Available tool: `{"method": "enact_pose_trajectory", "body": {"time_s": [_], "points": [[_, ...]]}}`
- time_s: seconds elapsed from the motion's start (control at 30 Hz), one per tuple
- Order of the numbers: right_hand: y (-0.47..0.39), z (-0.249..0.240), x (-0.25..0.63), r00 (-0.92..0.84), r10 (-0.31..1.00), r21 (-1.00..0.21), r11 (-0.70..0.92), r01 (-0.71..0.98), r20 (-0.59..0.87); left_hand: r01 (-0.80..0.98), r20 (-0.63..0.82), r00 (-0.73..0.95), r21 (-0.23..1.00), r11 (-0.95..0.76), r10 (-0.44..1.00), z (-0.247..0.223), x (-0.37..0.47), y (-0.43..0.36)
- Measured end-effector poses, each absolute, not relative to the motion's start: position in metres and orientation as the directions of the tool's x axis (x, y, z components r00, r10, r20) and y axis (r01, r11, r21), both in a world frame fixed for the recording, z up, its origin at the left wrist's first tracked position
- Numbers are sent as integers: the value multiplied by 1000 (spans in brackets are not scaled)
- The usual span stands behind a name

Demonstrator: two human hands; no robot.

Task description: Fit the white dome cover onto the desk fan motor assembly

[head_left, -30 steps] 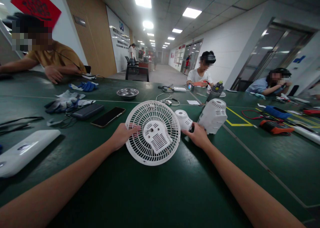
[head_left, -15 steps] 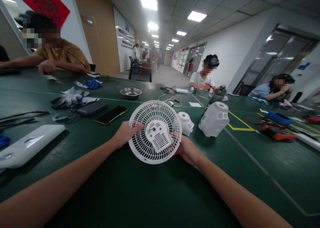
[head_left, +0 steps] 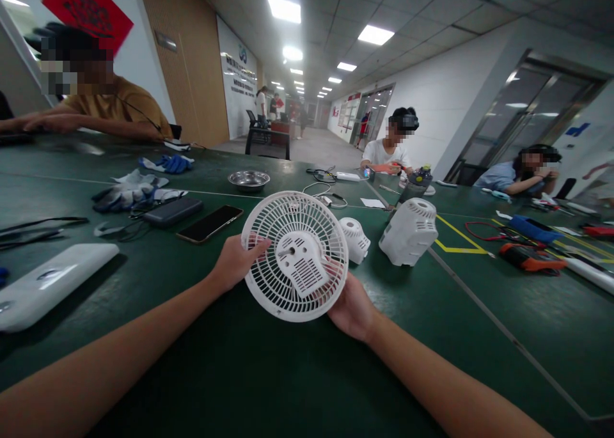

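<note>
Green table (head_left: pixel 288 374) under ceiling lights, round white grille (head_left: pixel 295 309) tilted up above it, left hand (head_left: pixel 236 261) pinching its rim between thumb and fingers, right hand (head_left: pixel 354 307) behind the opposite lower edge, those fingertips hidden, white housing (head_left: pixel 355 240) just beside.

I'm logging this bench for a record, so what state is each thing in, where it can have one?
Fan grille: held up, slotted centre facing the camera
Left hand: gripping the grille's left edge
Right hand: fingers partly behind the grille's right side
Phone: lying flat, screen dark
Metal bowl: open side up
Large white housing: standing upright
Bottle: lid on, partly hidden
Grey-and-blue gloves: off, crumpled
</note>
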State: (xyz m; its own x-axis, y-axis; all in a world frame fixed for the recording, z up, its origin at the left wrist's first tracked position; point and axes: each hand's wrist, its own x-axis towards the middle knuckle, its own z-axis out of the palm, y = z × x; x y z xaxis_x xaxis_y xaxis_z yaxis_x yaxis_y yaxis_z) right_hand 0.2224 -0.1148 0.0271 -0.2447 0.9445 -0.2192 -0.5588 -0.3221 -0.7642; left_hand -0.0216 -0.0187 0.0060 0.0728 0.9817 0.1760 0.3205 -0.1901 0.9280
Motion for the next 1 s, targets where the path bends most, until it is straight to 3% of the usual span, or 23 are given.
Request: {"method": "enact_pose_trajectory", "body": {"time_s": [0.17,0.33,0.5,0.77,1.0], "points": [[-116,23,218,-154,980,-777,-195,-599,-127,412,320,19,860,-299,947,8,-18,-25],[-109,21,226,-37,999,-797,-50,-602,-34,299,264,124,909,-289,957,2,-18,-19],[-101,25,242,69,997,-832,76,-550,45,126,152,116,978,-166,982,-11,-27,-6],[-98,38,259,114,977,-945,204,-256,180,-165,-14,400,983,87,916,-8,-37,-1],[-103,39,259,-5,958,-958,286,22,286,-346,-71,455,904,250,888,0,-32,-10]]}}
